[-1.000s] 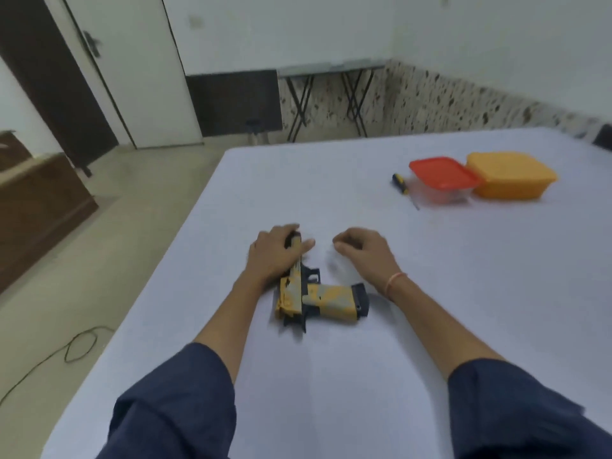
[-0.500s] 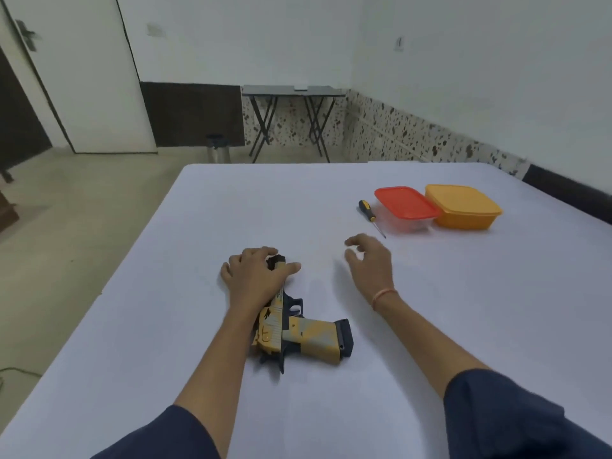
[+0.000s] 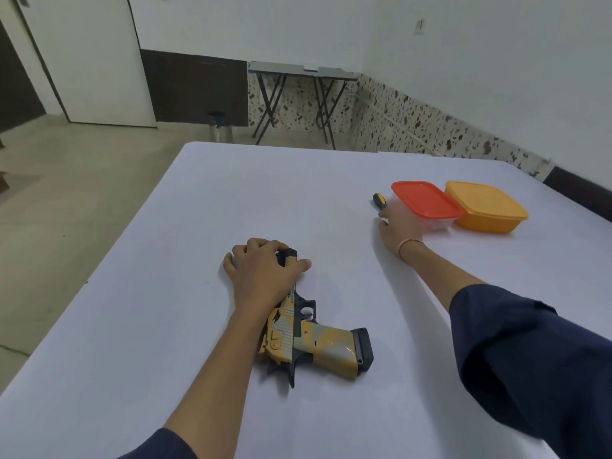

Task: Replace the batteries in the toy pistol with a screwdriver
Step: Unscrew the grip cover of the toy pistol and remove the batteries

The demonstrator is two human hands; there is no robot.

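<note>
Close right of the screwdriver (image 3: 378, 200), a red-lidded box (image 3: 425, 198); leftward, open table (image 3: 298, 200).

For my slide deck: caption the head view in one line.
Left hand grips the toy pistol on the table; right hand reaches for the screwdriver.

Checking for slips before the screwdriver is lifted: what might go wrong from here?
The right hand is close beside the red-lidded container at the screwdriver; a hasty grab might knock the container or roll the screwdriver away. The left hand holds the toy pistol only by its barrel, so the handle end may pivot.
</note>
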